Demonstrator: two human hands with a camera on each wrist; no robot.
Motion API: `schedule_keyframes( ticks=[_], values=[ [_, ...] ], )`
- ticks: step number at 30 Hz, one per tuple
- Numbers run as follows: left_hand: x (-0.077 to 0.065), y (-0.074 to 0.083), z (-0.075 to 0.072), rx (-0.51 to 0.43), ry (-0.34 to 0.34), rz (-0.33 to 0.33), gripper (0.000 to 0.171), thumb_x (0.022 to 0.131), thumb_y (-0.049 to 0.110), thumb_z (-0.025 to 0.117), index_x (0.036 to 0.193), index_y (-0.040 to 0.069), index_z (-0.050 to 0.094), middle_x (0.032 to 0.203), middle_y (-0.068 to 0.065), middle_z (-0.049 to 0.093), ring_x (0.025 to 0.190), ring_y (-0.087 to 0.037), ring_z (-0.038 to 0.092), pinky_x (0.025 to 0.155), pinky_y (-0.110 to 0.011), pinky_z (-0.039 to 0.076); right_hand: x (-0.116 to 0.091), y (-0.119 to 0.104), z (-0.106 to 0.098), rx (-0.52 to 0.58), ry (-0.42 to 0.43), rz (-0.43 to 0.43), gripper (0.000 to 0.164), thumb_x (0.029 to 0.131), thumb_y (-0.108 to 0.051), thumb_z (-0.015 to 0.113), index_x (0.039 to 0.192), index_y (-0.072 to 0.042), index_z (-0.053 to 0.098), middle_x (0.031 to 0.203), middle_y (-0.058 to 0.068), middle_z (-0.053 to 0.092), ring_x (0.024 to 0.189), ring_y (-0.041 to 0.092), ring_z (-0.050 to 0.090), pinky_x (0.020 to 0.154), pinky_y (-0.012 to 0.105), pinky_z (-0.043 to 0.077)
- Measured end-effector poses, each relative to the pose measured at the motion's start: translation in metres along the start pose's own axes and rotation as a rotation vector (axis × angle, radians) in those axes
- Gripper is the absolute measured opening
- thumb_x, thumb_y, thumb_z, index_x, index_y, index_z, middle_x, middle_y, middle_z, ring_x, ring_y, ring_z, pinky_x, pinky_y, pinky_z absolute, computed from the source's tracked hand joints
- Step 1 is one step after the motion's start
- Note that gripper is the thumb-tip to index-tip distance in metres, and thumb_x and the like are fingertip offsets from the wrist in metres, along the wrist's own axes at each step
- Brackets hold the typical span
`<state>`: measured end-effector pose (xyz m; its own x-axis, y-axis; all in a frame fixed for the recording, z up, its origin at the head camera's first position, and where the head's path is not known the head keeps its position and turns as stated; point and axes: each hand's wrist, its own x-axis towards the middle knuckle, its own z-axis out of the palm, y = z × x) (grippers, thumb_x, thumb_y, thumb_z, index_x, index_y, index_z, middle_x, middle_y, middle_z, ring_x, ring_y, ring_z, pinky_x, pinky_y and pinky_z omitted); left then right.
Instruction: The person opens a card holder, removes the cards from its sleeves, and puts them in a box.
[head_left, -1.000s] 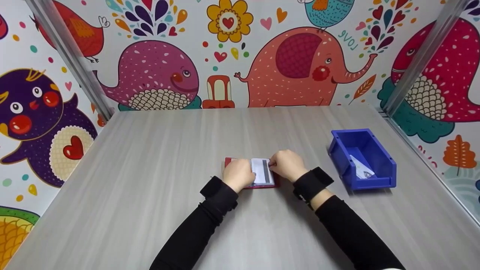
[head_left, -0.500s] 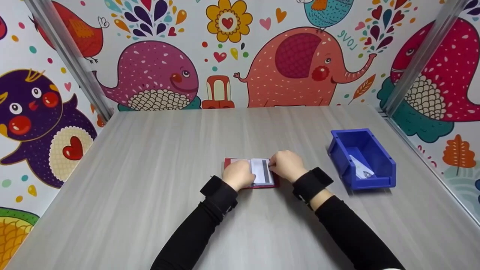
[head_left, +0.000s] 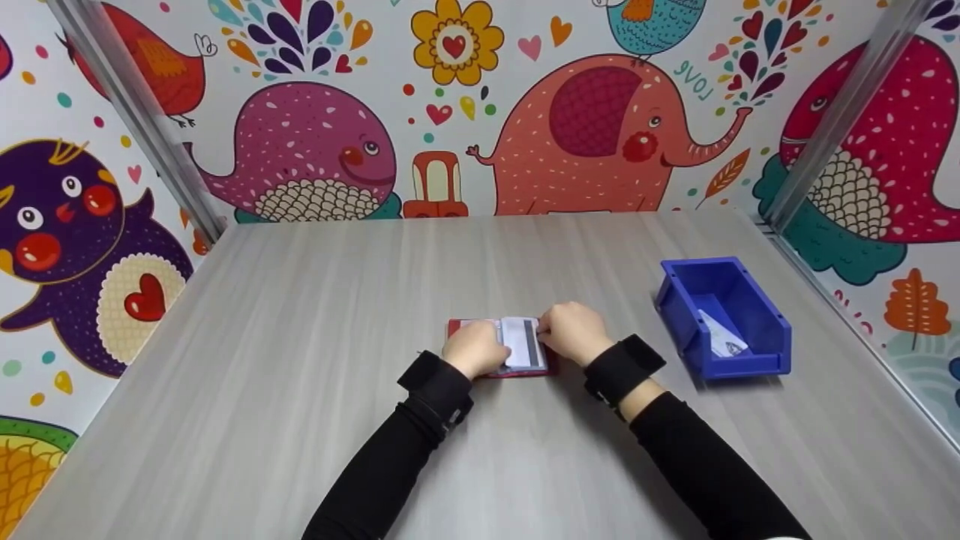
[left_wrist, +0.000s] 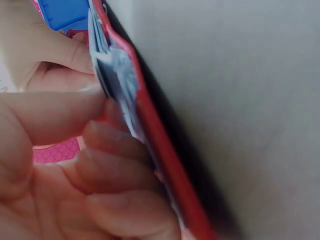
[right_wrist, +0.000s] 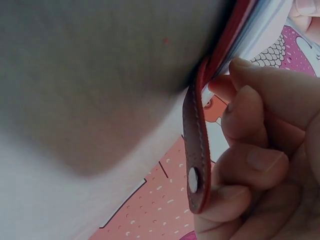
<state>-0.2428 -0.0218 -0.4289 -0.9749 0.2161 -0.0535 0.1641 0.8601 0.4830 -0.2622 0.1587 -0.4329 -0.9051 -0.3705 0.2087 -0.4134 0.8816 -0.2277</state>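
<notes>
Holding open red wallet (left_wrist: 161,150) with both hands, near middle of surface (head_left: 300,337) (touching it or just above, can't tell). Pinching inner sleeves (left_wrist: 122,70) with left hand (head_left: 475,349), pinching wallet's right edge with right hand (head_left: 576,330), curling its other fingers beside snap strap (right_wrist: 197,145). Showing white page (head_left: 516,341) with dark strip between hands. Having blue bin (head_left: 748,367) standing right of right hand, with white slip (head_left: 721,335) inside.
</notes>
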Motion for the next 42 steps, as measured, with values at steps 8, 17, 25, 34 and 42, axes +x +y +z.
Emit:
schedule_keyframes(
  ticks=[8, 17, 25, 34, 42],
  values=[
    [-0.0005, -0.0005, -0.0006, 0.002, 0.0, 0.0, 0.018, 0.085, 0.02, 0.068, 0.088, 0.002, 0.069, 0.095, -0.01, 0.069, 0.077, -0.023, 0.059, 0.074, -0.043, 0.051, -0.0007, -0.0009, 0.001, -0.035, 0.016, -0.012, 0.009, 0.078, -0.006, 0.076, 0.071, -0.012, 0.076, 0.071, 0.004, 0.068, 0.06, 0.023, 0.057, 0.057, 0.046, 0.05],
    [-0.0002, -0.002, -0.0026, -0.004, -0.015, -0.025, 0.02, 0.085, 0.022, 0.069, 0.091, 0.003, 0.069, 0.099, -0.01, 0.068, 0.08, -0.024, 0.059, 0.076, -0.043, 0.051, -0.0006, -0.0023, 0.0002, -0.041, 0.011, -0.018, 0.011, 0.078, -0.007, 0.075, 0.068, -0.012, 0.074, 0.069, 0.004, 0.067, 0.058, 0.024, 0.056, 0.055, 0.046, 0.049],
    [-0.0009, -0.0064, -0.005, -0.002, -0.013, -0.024, 0.018, 0.084, 0.022, 0.069, 0.086, 0.004, 0.068, 0.097, -0.01, 0.068, 0.078, -0.022, 0.057, 0.075, -0.042, 0.052, -0.0004, -0.0028, 0.0001, -0.043, 0.007, -0.012, 0.009, 0.079, -0.007, 0.075, 0.071, -0.011, 0.076, 0.071, 0.005, 0.068, 0.061, 0.026, 0.059, 0.057, 0.047, 0.05],
    [-0.0005, -0.0084, -0.0044, -0.003, -0.011, -0.031, 0.018, 0.083, 0.023, 0.068, 0.084, 0.005, 0.068, 0.096, -0.009, 0.068, 0.077, -0.021, 0.058, 0.074, -0.043, 0.052, -0.0016, -0.0027, 0.0002, -0.033, 0.008, -0.022, 0.009, 0.078, -0.006, 0.076, 0.071, -0.011, 0.076, 0.071, 0.004, 0.069, 0.062, 0.025, 0.061, 0.056, 0.045, 0.05],
    [-0.0006, -0.008, -0.006, -0.015, -0.02, -0.038, 0.021, 0.083, 0.023, 0.066, 0.088, 0.003, 0.07, 0.098, -0.009, 0.069, 0.075, -0.02, 0.055, 0.075, -0.042, 0.052, -0.0004, -0.0014, 0.0026, -0.04, -0.004, -0.011, 0.006, 0.08, -0.005, 0.075, 0.078, -0.01, 0.079, 0.076, 0.006, 0.071, 0.066, 0.026, 0.064, 0.059, 0.045, 0.052]
  ],
)
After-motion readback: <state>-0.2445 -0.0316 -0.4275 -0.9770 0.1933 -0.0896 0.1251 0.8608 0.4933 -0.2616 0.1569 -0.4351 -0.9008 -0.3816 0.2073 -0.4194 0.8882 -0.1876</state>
